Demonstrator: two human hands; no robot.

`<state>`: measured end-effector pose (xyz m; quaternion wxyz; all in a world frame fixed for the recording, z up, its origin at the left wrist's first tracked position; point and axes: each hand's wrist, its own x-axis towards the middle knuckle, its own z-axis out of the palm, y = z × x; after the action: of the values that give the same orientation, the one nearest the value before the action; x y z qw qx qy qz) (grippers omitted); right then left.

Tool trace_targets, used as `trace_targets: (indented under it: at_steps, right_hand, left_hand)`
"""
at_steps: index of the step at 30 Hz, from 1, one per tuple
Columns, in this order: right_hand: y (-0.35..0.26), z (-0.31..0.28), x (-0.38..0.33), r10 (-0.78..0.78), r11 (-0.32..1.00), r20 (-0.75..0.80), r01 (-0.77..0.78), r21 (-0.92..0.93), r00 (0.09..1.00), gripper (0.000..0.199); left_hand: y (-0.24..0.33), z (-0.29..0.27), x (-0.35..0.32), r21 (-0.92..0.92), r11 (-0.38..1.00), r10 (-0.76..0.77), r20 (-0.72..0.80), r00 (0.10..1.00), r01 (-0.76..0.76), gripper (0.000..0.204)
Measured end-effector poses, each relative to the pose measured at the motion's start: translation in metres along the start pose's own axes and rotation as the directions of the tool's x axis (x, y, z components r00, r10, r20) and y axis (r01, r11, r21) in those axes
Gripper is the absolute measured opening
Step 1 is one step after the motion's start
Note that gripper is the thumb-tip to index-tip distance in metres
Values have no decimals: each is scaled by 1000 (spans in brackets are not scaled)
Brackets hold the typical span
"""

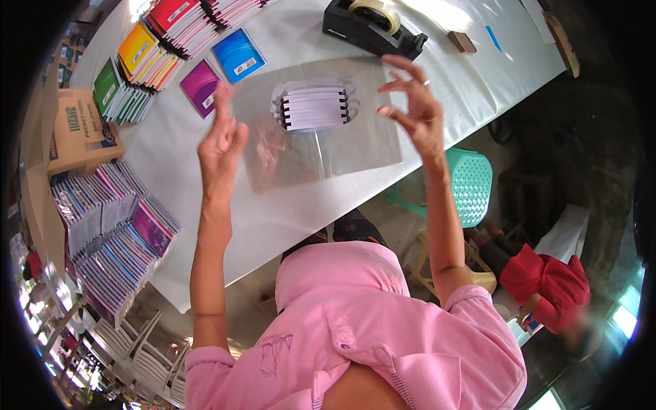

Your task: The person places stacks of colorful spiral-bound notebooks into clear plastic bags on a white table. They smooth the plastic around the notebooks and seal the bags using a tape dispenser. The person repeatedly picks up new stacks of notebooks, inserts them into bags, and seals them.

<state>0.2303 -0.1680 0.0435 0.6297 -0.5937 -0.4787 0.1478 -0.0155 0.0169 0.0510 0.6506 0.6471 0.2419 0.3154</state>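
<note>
On the white-covered table in front of me, a sheet of clear plastic film (256,154) spreads out flat. At its middle sits a small bundle of notebooks (316,109), showing white page edges and black bindings at both ends. The film surrounds the bundle; whether it lies over or under it I cannot tell. My left hand (222,133) is raised by the film's left edge, fingers stretched and thumb apart, holding nothing. Over the right edge hovers my right hand (417,106), fingers spread and holding nothing.
Beyond the film stands a black tape dispenser (372,31). A purple notebook (199,89) and a blue notebook (239,56) lie left of it. Colored notebook stacks (154,58), a cardboard box (78,130) and wrapped bundles (123,239) line the left. A green stool (468,188) stands at right; another person (543,287) sits beyond.
</note>
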Motion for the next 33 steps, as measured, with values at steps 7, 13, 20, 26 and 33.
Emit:
trace_targets:
  at_steps: [7,13,20,26,33]
  right_hand:
    - [32,57,-35,120,988,32,-116,-97,992,42]
    - [21,68,-26,64,974,26,-56,-221,998,34]
    - [7,70,-4,188,965,-15,-187,-182,982,19]
    - [11,65,14,168,958,34,-155,-239,985,24]
    - [16,58,28,566,815,153,-578,48,810,27]
  left_hand:
    - [-44,4,5,529,757,251,307,918,-383,46]
    - [-29,9,31,576,588,320,479,817,-568,39]
    - [-20,10,54,564,556,274,569,776,-610,30]
    - [-36,16,64,355,820,274,443,853,-448,42]
    - [-28,14,93,194,906,-414,597,688,377,47]
